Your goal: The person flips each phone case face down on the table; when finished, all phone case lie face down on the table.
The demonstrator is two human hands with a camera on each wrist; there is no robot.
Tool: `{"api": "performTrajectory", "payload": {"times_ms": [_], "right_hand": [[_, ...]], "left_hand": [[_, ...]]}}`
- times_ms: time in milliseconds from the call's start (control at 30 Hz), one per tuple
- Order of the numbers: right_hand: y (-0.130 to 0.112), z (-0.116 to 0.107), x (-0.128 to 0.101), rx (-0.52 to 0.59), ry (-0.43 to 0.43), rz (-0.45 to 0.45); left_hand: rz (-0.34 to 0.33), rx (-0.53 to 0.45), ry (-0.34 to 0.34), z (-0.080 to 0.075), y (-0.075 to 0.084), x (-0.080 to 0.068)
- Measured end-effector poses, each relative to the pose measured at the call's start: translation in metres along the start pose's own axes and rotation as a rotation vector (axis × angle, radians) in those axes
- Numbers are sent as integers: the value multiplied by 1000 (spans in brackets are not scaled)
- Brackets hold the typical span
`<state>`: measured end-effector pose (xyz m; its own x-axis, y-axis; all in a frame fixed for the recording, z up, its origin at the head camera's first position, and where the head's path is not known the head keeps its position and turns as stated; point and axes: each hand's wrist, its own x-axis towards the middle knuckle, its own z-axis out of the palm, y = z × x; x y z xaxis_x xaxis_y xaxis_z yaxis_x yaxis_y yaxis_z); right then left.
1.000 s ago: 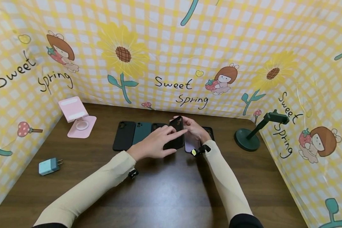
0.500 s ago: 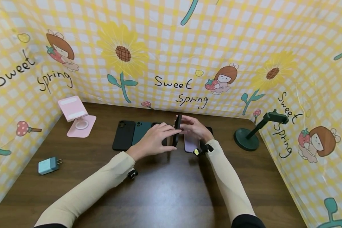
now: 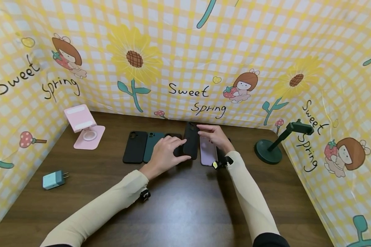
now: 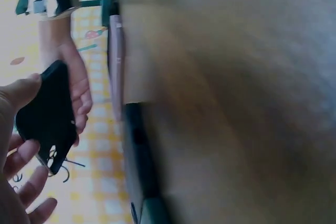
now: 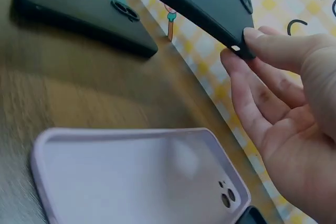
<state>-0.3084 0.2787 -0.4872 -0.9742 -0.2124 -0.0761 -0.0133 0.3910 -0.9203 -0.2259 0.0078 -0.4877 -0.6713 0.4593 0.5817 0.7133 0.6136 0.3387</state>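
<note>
1. Half a second ago the black phone case (image 3: 191, 144) stood on edge between the hands; now it has tipped flat again, its smooth back facing up, lifted slightly off the wooden table (image 3: 179, 206).
2. It is a thin, matte, round-cornered shell with a camera cutout near its far end, soft-looking like silicone.
3. At its near end the left hand (image 3: 165, 155) holds it, thumb under the lower edge and fingers curled over the left side.
4. At the far corner the right hand (image 3: 215, 136) pinches it with its fingertips (image 5: 261, 43); the right wrist view shows the index and thumb closed on the rim by the cutout.
5. So the case bridges the two hands, left at the near end, right at the far end.
6. Just right of it, under the right hand, a lilac case (image 3: 208, 153) lies open side up, with a raised lip and a small lens opening.
7. To the left lie a black case (image 3: 135, 146) and a dark teal case (image 3: 153, 145), side by side and flat, matte like the first.
8. Further off stand a pink phone stand (image 3: 84, 127), a pale blue charger plug (image 3: 53, 179) and a dark green stand (image 3: 273, 144) with a round base.
</note>
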Motion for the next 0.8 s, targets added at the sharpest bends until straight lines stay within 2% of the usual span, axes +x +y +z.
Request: {"api": "performTrajectory", "payload": {"times_ms": [100,200,333,567,800], "right_hand": [[1,-2,2,-42,8,-38],[1,-2,4,-93,-5,-66],[4,1,7,-199,-42,-61],[7,9,8,-454,-77,-86],[12,13,10,-508,-126,-53]], "left_hand": [[-74,71,-59,8,0,-1],[-130,139,-178,15,-2,1],[-167,192,-314,23,-2,4],[-201,226,-435,28,0,9],[-213,249,-532,33,4,13]]}}
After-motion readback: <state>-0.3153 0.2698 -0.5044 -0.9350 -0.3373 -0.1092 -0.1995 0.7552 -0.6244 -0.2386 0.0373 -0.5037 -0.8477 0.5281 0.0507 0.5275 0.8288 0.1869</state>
